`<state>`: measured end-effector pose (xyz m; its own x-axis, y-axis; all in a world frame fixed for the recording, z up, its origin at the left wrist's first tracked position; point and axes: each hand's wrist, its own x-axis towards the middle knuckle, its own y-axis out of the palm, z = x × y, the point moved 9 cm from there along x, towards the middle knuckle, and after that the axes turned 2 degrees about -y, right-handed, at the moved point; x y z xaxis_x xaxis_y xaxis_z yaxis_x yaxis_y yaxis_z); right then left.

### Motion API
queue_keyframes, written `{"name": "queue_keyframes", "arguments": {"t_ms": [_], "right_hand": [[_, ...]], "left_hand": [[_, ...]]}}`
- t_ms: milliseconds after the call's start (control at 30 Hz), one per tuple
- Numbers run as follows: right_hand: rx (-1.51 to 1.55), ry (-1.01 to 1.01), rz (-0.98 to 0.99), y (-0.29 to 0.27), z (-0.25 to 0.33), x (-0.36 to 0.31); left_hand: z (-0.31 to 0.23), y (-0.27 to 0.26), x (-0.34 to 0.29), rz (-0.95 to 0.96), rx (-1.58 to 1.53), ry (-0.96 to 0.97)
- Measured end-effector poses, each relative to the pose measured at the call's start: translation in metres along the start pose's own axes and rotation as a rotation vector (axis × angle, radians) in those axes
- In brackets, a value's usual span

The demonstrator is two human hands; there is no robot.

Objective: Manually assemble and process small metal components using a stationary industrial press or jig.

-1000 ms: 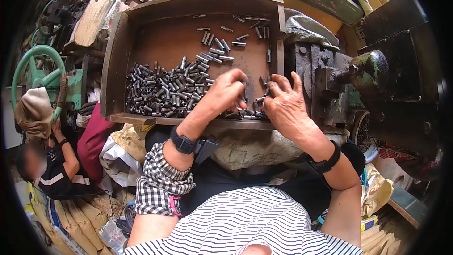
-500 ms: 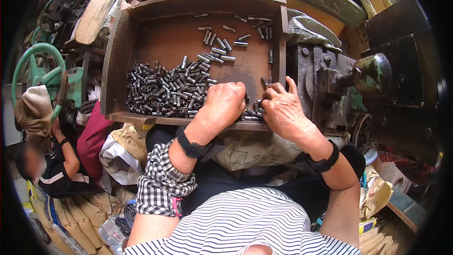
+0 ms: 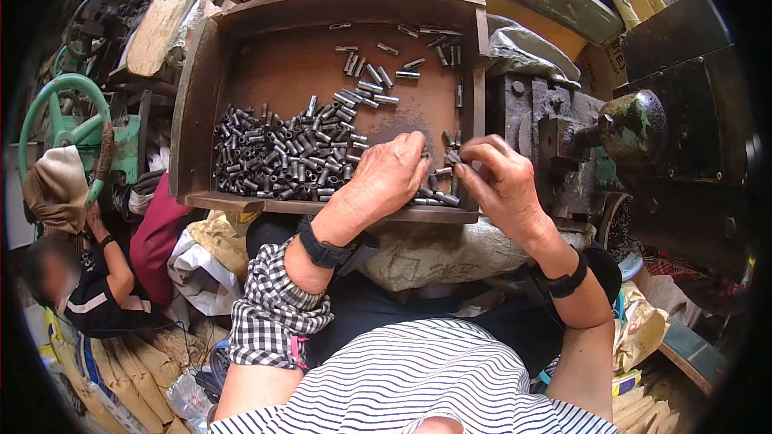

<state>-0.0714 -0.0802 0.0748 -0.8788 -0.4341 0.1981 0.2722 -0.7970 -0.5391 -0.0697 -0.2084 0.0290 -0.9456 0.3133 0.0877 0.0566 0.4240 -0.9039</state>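
Note:
A shallow wooden tray (image 3: pixel 186 116) holds many short dark metal tubes (image 3: pixel 281 149), heaped at its left, with several more scattered across the far middle and right. My left hand (image 3: pixel 390 173) is over the near side of the tray, right of the heap, its fingers curled inward; what they hold is hidden. At the tray's right wall my right hand (image 3: pixel 507 185) pinches a small metal tube (image 3: pixel 453 157) between thumb and forefinger. A few loose tubes (image 3: pixel 438 195) lie between the two hands by the near edge.
A dark, greasy machine (image 3: pixel 555 124) with a rounded spindle end stands right of the tray. To the left are a green handwheel (image 3: pixel 104 137) and another person (image 3: pixel 104 289) seated near it. A grey sack (image 3: pixel 434 253) hangs under the tray's near edge.
My right hand has lifted and shifted right, with a tube now showing at its fingertips. My left hand has moved slightly right and turned. More tubes show between the hands.

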Motion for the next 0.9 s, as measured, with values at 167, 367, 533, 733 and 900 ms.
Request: {"name": "queue_keyframes", "arguments": {"t_ms": [167,367,533,733,900], "right_hand": [[0.244,0.26,0.038,0.007,-0.031,-0.011],[0.531,0.473,0.07,0.006,-0.055,-0.019],[0.547,0.495,0.102,0.009,-0.058,-0.021],[0.724,0.519,0.099,0.013,-0.064,-0.023],[0.853,0.542,0.129,0.017,-0.065,-0.023]], "left_hand": [[0.002,0.029,-0.002,0.35,-1.166,-0.407],[0.002,0.028,0.001,0.344,-1.288,-0.399],[0.0,0.029,-0.001,0.342,-1.378,-0.45],[-0.003,0.03,-0.002,0.366,-1.406,-0.462],[-0.006,0.034,-0.004,0.441,-1.482,-0.449]]}}
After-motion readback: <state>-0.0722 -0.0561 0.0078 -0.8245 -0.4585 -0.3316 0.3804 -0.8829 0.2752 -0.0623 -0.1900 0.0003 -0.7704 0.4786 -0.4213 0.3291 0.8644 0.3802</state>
